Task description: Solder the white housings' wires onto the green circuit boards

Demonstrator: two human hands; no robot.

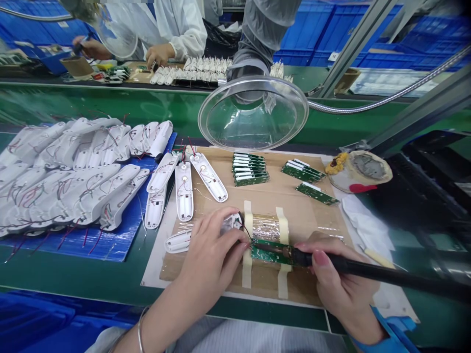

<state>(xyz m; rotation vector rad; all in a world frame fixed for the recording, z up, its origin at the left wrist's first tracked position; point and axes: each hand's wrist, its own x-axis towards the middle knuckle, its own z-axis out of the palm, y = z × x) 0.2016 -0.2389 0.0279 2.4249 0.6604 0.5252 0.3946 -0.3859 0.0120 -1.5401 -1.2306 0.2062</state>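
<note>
Two hands [213, 250] [346, 287] angled inward, right gripping soldering iron [386, 274]

Hidden behind left hand [215, 245]: part of white casing [231, 223]. Cut off: soldering iron [371, 269] by right edge, co-worker [171, 24] by top. Too small to tell: tip contact on green circuit board [267, 256]. Blurred: black tray [412, 196].

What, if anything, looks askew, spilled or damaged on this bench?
Nothing looks plainly spilled or damaged. Slightly askew: one elongated white plastic casing lies partly over another, unlike the two separate casings beside them; a white cloth or paper sheet at right looks bunched and rumpled.
</note>
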